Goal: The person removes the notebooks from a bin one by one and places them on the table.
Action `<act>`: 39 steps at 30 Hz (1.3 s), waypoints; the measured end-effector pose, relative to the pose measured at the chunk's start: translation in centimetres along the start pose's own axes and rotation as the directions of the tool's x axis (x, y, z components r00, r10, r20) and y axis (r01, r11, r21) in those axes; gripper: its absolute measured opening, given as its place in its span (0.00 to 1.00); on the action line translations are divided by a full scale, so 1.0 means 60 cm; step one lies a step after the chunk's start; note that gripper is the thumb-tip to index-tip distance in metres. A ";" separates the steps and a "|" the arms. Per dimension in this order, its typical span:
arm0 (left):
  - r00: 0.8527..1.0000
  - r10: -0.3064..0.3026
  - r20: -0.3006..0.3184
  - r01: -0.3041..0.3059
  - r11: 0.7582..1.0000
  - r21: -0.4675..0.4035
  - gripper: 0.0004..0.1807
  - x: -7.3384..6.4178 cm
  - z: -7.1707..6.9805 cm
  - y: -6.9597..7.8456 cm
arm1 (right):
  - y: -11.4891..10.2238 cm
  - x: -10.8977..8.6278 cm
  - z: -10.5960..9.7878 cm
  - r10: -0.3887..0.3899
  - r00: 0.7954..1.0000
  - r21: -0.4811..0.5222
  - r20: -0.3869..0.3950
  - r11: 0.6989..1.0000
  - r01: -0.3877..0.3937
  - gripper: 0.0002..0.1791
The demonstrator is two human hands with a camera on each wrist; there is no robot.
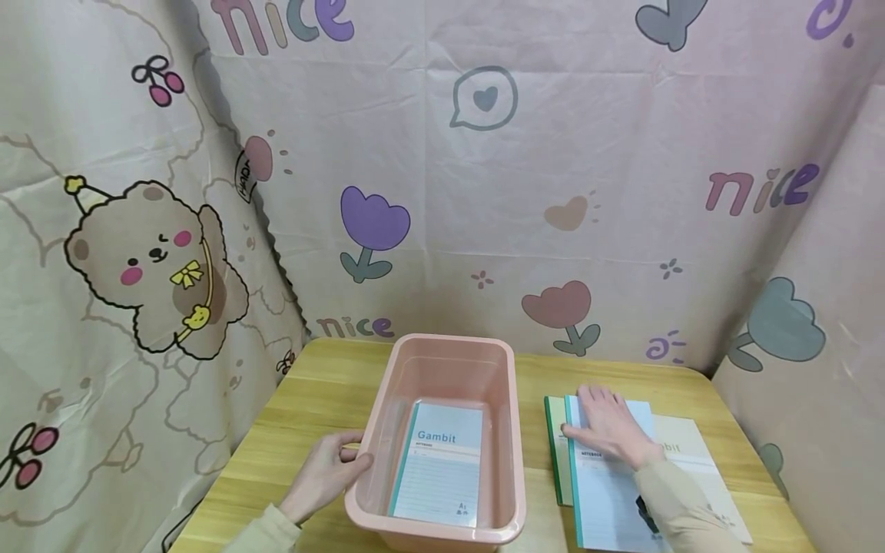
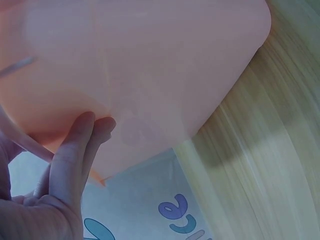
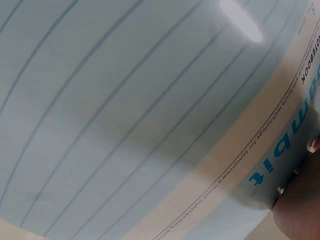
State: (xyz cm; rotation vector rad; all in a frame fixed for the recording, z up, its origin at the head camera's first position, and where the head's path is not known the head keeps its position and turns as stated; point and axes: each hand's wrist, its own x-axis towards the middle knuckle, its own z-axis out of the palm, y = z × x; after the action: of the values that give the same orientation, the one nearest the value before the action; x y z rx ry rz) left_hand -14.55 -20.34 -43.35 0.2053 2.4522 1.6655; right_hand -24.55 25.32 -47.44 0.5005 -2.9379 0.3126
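Observation:
A pink plastic bin (image 1: 508,430) stands in the middle of the wooden table (image 1: 325,384). A light-blue "Gambit" notebook (image 1: 442,468) lies flat on its bottom. My left hand (image 1: 346,457) grips the bin's left rim, thumb at the rim. In the left wrist view its fingers (image 2: 75,145) lie against the bin's outer wall (image 2: 150,65). My right hand (image 1: 600,415) rests flat, fingers spread, on a blue notebook (image 1: 608,491) that tops a stack right of the bin. In the right wrist view that cover (image 3: 125,100) fills the frame, fingertips (image 3: 312,146) at its right edge.
Under the blue notebook lie a green one (image 1: 553,445) and a cream one (image 1: 691,453). A cartoon-print cloth (image 1: 484,192) hangs close behind and on both sides of the table. Bare tabletop (image 2: 260,150) lies left of the bin.

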 end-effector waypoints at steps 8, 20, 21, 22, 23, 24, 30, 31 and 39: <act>1.000 0.003 -0.001 -0.003 1.000 -0.004 0.28 -0.001 0.001 0.000 | 0.006 -0.016 0.043 0.030 0.999 0.048 0.030 0.998 -0.032 0.36; 1.000 0.002 0.005 -0.002 1.000 -0.011 0.28 0.000 0.001 -0.002 | 0.009 -0.036 0.087 0.088 0.985 0.084 0.150 0.991 -0.101 0.47; 1.000 0.003 0.006 -0.003 1.000 -0.011 0.28 0.000 0.001 -0.002 | 0.010 -0.037 0.090 0.092 0.984 0.085 0.151 0.991 -0.106 0.47; 1.000 0.005 0.007 -0.005 1.000 -0.012 0.28 0.000 0.001 -0.002 | 0.010 -0.038 0.092 0.090 0.985 0.083 0.147 0.991 -0.103 0.46; 1.000 0.007 0.008 -0.007 1.000 -0.013 0.28 0.000 0.000 -0.001 | 0.010 -0.039 0.095 0.092 0.985 0.085 0.145 0.991 -0.105 0.45; 1.000 0.009 0.009 -0.009 1.000 -0.014 0.28 0.000 0.000 -0.001 | 0.010 -0.040 0.097 0.090 0.986 0.083 0.143 0.991 -0.103 0.44; 1.000 0.010 0.012 -0.010 1.000 -0.015 0.28 -0.001 -0.001 -0.001 | 0.004 -0.045 0.106 0.072 0.985 0.077 0.156 0.993 -0.085 0.42; 1.000 0.009 0.012 -0.009 1.000 -0.014 0.28 -0.001 -0.001 -0.002 | 0.003 -0.046 0.108 0.071 0.985 0.079 0.156 0.993 -0.084 0.42; 1.000 0.005 0.009 -0.004 1.000 -0.010 0.28 -0.001 0.000 -0.001 | 0.005 -0.050 0.122 0.087 0.983 0.076 0.161 0.992 -0.100 0.41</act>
State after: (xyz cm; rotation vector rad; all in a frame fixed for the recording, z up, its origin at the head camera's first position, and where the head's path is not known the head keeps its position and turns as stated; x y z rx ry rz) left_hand -14.51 -20.39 -43.42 0.2170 2.4375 1.6748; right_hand -22.65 24.88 -55.09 0.4161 -3.1188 0.4280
